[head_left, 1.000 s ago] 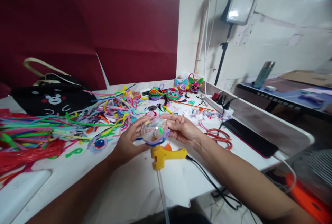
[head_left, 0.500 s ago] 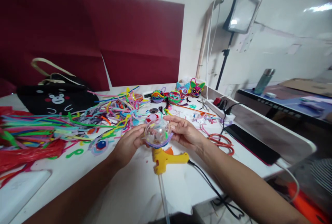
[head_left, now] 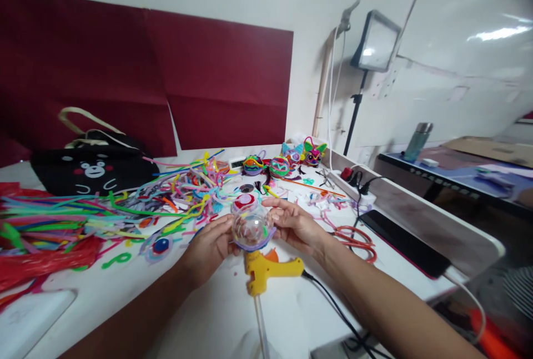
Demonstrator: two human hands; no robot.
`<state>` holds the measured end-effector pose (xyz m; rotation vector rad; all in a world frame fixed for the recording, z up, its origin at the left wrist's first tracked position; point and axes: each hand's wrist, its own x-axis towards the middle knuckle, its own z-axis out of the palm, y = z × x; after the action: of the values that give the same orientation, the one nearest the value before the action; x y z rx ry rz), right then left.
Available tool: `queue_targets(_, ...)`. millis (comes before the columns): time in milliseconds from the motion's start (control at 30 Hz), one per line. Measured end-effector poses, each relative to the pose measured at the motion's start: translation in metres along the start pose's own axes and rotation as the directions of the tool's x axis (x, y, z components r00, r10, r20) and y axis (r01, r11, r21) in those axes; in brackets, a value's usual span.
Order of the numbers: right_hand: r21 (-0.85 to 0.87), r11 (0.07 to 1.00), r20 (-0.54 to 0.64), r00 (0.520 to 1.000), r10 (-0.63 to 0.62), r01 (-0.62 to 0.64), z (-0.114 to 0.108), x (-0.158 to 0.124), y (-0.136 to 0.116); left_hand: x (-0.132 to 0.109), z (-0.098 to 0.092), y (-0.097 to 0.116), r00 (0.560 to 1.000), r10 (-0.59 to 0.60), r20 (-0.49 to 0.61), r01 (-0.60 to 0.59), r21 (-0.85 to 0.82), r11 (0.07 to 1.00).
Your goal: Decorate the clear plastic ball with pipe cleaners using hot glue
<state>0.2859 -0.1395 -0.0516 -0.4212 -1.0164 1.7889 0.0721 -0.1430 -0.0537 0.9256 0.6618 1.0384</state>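
Between my two hands is a clear plastic ball [head_left: 251, 226] with a purple fuzzy strip along its lower edge. My left hand [head_left: 212, 245] grips its left side, and my right hand [head_left: 296, 224] holds its right side with thumb and fingers. Just below the ball a yellow glue gun [head_left: 266, 270] lies on the white table [head_left: 216, 314], a clear glue stick poking out toward me and its black cord running right. Directly behind the ball sits a clear piece with a red and pink round centre [head_left: 245, 201].
Loose pipe cleaners [head_left: 195, 181] heap at the left beside a black bag [head_left: 95, 173]. Decorated balls [head_left: 278, 167] line the back. At the right are a power strip [head_left: 353, 187], a black phone [head_left: 403, 242] and an orange coiled cord [head_left: 356, 237].
The camera view has tilted up a little, so the table things appear lower. Both hands still hold the ball, with little change in their grip.
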Motion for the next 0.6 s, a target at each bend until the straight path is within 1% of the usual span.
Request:
queue_targets(233, 0.004, 1.0, -0.005, 1.0, 0.022, -0.022, -0.002, 0.002, 0.001, -0.003, 0.005, 0.002, 0.999, -0.007, -0.053, 0.005, -0.035, 0.999)
queue_targets(467, 0.015, 1.0, -0.006, 1.0, 0.017, -0.017, -0.001, 0.003, 0.002, 0.0, 0.007, 0.006, 0.985, -0.05, -0.167, 0.038, -0.072, 0.997)
queue_targets(600, 0.049, 0.999, -0.006, 1.0, 0.0, 0.0, -0.001, 0.004, 0.001, 0.001, 0.014, 0.01, 0.98, -0.03, -0.195, 0.016, -0.07, 0.997)
